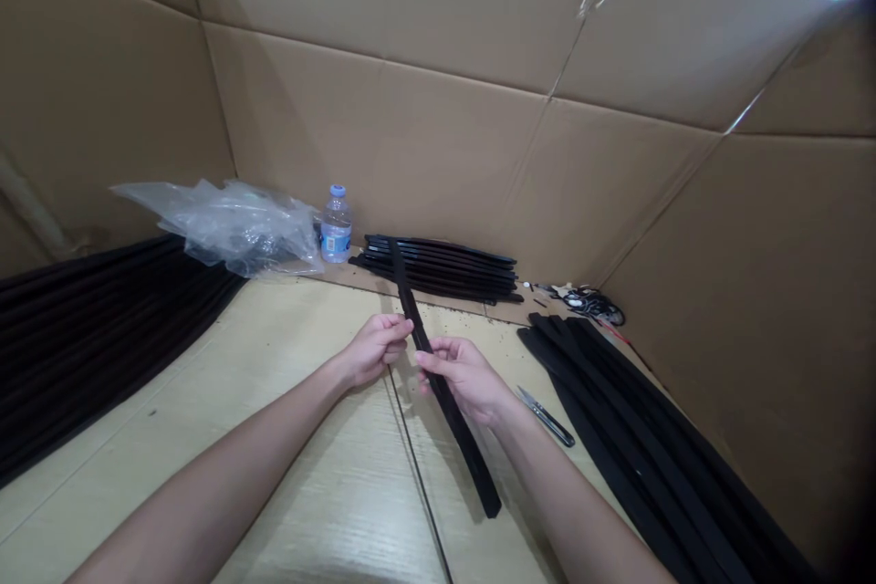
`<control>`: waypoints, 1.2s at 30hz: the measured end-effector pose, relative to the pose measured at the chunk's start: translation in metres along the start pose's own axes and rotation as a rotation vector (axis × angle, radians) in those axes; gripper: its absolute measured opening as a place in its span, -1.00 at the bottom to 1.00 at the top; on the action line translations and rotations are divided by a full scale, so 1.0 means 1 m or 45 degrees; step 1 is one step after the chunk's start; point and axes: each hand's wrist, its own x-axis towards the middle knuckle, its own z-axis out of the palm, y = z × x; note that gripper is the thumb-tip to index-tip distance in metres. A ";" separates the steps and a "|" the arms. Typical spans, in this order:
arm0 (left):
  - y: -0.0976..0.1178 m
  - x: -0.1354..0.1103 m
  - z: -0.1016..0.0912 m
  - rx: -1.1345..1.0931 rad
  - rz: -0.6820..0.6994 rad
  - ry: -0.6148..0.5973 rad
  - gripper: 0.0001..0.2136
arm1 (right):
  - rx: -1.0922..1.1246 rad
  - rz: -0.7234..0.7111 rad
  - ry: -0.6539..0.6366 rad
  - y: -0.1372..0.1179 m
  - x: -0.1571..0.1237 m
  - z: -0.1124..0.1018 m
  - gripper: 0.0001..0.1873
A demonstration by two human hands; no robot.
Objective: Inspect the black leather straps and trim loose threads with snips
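A long black fabric strip (455, 415) runs slantwise between my hands, its far end over a stack of black strips and its near end above the table. My left hand (379, 349) pinches the strip's left edge, fingers curled. My right hand (462, 374) grips the same strip slightly nearer to me, thumb on top. A thin dark cord or rod (414, 456) stretches from below my left hand toward the front edge of the view; whether that hand holds it too I cannot tell. Thread snips (547, 417) lie on the table right of my right hand.
Black strips (444, 266) are stacked at the back beside a water bottle (336, 226) and clear plastic bags (239, 224). More dark strips lie left (102, 328) and right (636, 438). A tangle of cords (592, 303) sits back right. Cardboard walls (383, 109) enclose the table.
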 end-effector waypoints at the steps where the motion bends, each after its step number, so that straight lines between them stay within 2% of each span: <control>1: 0.000 -0.001 0.001 0.015 0.003 -0.009 -0.69 | -0.014 0.006 -0.016 -0.002 -0.001 0.000 -0.60; 4: 0.000 0.000 0.001 0.045 0.010 0.006 -0.69 | -0.089 -0.033 -0.043 -0.005 -0.001 0.000 -0.53; 6: -0.001 0.001 0.001 0.028 0.028 0.061 -0.66 | -0.079 -0.082 -0.031 -0.006 0.001 0.000 -0.55; 10: -0.002 0.005 0.001 -0.002 0.056 0.184 -0.61 | 0.073 -0.032 0.087 -0.004 0.007 -0.001 -0.63; 14: -0.003 0.004 0.002 0.023 0.069 0.125 -0.65 | 0.100 -0.002 0.173 0.000 0.007 0.001 -0.59; 18: -0.003 0.003 0.003 0.044 0.047 0.082 -0.67 | 0.001 -0.028 0.118 0.001 0.002 0.006 -0.64; 21: -0.002 0.002 0.002 0.058 0.044 0.066 -0.66 | 0.022 -0.064 0.106 0.000 0.000 0.008 -0.57; 26: -0.002 0.003 0.000 0.065 0.054 0.121 -0.63 | 0.103 -0.091 0.176 0.001 0.007 0.006 -0.58; 29: -0.002 0.004 0.000 0.028 0.046 0.107 -0.64 | 0.040 -0.109 0.190 0.003 0.009 0.004 -0.61; 32: -0.001 0.004 -0.001 0.001 0.020 0.047 -0.67 | -0.100 -0.125 0.148 0.003 0.007 0.003 -0.63; 36: 0.000 0.002 -0.001 -0.008 0.007 0.025 -0.67 | -0.132 -0.082 0.072 0.003 0.004 0.000 -0.65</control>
